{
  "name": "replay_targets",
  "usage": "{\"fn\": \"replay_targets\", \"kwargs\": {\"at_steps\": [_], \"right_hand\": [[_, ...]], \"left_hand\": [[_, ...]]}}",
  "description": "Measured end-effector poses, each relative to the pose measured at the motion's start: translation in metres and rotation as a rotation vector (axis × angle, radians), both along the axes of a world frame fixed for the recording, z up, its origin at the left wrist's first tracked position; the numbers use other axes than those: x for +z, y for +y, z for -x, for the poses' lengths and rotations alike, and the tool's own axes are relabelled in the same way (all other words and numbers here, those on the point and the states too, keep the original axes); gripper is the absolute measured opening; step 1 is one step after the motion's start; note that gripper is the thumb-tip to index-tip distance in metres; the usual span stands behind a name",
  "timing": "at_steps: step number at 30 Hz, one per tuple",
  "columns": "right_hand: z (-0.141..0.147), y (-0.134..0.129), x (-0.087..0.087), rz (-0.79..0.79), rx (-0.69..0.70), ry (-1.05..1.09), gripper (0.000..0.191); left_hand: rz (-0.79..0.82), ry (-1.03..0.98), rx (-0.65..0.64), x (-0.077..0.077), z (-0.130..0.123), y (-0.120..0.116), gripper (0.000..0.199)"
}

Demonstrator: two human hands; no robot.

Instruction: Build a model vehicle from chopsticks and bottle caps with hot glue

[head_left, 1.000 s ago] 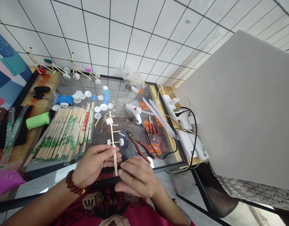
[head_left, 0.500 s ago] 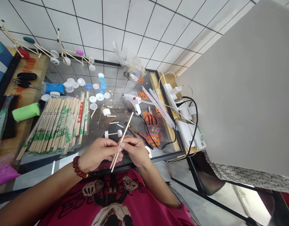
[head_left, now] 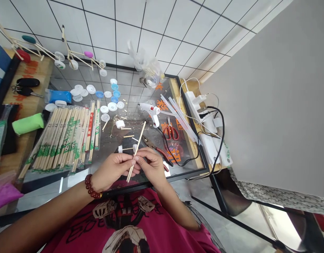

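Between my two hands is a pair of wooden chopsticks [head_left: 141,137], slanted, with the two lower ends slightly apart below my fingers. My left hand [head_left: 117,166] pinches them from the left, thumb on top. From the right, my right hand [head_left: 150,165] grips them at the same spot, its thumb and fingertips meeting the left ones. Just beyond the hands lies a short stick axle with white bottle caps [head_left: 120,149] at its ends. Pliers [head_left: 154,146] with dark red handles lie beside my right hand. Where exactly the fingers press on the sticks is partly hidden.
Wrapped chopsticks [head_left: 62,140] cover the left of the glass table. White and blue caps [head_left: 114,93] lie behind them. A glue gun [head_left: 151,113], red-handled scissors [head_left: 170,130], glue sticks [head_left: 181,119] and a power strip [head_left: 201,112] with cables occupy the right. Stick models [head_left: 80,55] stand at the back.
The chopsticks have shifted slightly up and left at their lower ends and stand a little steeper. Both hands have moved slightly and keep their pinch.
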State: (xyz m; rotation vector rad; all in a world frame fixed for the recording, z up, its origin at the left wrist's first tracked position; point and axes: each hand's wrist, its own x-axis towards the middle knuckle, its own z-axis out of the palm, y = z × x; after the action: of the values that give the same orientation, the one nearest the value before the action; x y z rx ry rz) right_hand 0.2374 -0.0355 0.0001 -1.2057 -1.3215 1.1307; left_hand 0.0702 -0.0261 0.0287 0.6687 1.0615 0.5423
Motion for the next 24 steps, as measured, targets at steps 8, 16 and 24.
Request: {"fn": "replay_targets", "kwargs": {"at_steps": [8,16,24], "right_hand": [[0.002,0.000,-0.002,-0.020,0.003,0.022,0.005],[0.007,-0.002,0.000,-0.092,-0.014,0.040,0.005],[0.004,-0.014,0.004,-0.148,0.034,-0.048,0.011]], "left_hand": [[-0.168,0.050,-0.021,-0.008,-0.001,-0.005,0.045],[-0.360,0.062,-0.037,-0.007,0.001,-0.009,0.036],[-0.285,0.011,-0.040,-0.007,0.006,-0.021,0.034]]}}
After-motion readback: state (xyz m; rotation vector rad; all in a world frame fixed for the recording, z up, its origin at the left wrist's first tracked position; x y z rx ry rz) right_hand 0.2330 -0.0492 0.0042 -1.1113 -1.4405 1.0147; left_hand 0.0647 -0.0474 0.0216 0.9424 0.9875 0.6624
